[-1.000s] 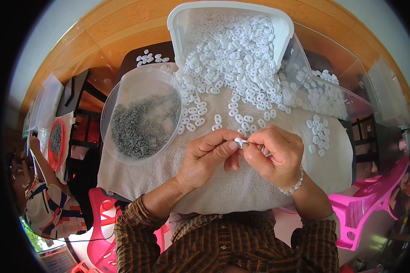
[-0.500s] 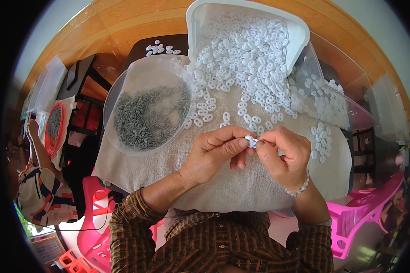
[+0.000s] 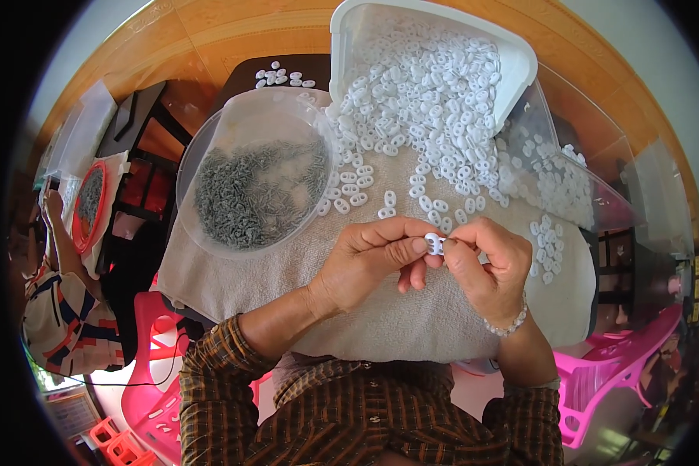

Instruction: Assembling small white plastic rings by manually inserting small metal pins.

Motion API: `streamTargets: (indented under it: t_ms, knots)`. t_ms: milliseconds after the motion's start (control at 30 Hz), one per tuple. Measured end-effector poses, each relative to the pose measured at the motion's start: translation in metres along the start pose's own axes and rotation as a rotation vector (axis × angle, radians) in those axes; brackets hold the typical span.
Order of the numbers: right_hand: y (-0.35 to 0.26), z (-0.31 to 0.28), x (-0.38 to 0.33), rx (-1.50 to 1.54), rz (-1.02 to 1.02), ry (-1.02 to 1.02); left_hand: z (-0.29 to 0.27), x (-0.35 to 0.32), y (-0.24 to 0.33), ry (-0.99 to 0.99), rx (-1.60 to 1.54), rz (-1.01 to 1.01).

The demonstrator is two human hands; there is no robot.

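My left hand (image 3: 365,260) pinches one side of a small white two-hole plastic piece (image 3: 436,244) between thumb and forefinger. The fingertips of my right hand (image 3: 491,262) close on its other side, so both hands hold it just above the beige towel (image 3: 357,322). Its two holes face up. Whether something small sits between my right fingertips is hidden. Just beyond my fingers, several loose white two-hole pieces (image 3: 439,206) lie on the towel. They lead back to a big heap (image 3: 419,101) spilling from a tipped white bin (image 3: 512,74).
Left of my hands, a clear round tray (image 3: 190,225) holds many tiny grey rod-like pieces (image 3: 237,206). A clear container (image 3: 610,186) with white pieces lies at right, near a small white cluster (image 3: 547,248). Pink chairs (image 3: 610,373) flank me. At far left, another person's arm (image 3: 70,248) is near a red tray (image 3: 93,206).
The white piece has turned between my fingers and now shows its two holes more plainly. My hands stay in nearly the same place; the whole view has shifted slightly.
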State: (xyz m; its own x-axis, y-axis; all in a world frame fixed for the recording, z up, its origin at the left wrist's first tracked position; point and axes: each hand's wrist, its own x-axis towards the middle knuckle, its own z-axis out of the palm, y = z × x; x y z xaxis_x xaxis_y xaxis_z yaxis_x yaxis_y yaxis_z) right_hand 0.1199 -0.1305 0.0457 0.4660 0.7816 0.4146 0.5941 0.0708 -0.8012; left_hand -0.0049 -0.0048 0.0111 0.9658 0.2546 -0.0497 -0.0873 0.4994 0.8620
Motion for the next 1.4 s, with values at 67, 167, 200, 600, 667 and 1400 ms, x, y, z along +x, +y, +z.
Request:
streamTargets:
  t_ms: [67, 167, 200, 600, 667, 1400]
  knots:
    - [0.001, 0.0, 0.0, 0.013, -0.004, -0.003, 0.0, 0.0, 0.0, -0.011, -0.022, -0.009]
    - [0.001, -0.001, 0.0, 0.01, -0.019, -0.003, -0.001, 0.0, 0.0, -0.022, -0.05, -0.038]
    - [0.001, -0.001, 0.0, 0.006, -0.017, -0.006, -0.001, 0.0, 0.0, -0.026, -0.045, -0.043]
    - [-0.001, 0.005, -0.002, 0.204, 0.104, 0.05, -0.003, -0.001, 0.001, -0.033, -0.08, -0.035]
    - [0.001, 0.006, -0.003, 0.232, 0.098, 0.084, -0.002, -0.001, 0.002, -0.031, -0.077, -0.031]
    - [0.006, 0.01, 0.004, -0.314, -0.427, 0.118, -0.006, 0.003, -0.003, 0.01, -0.096, -0.001]
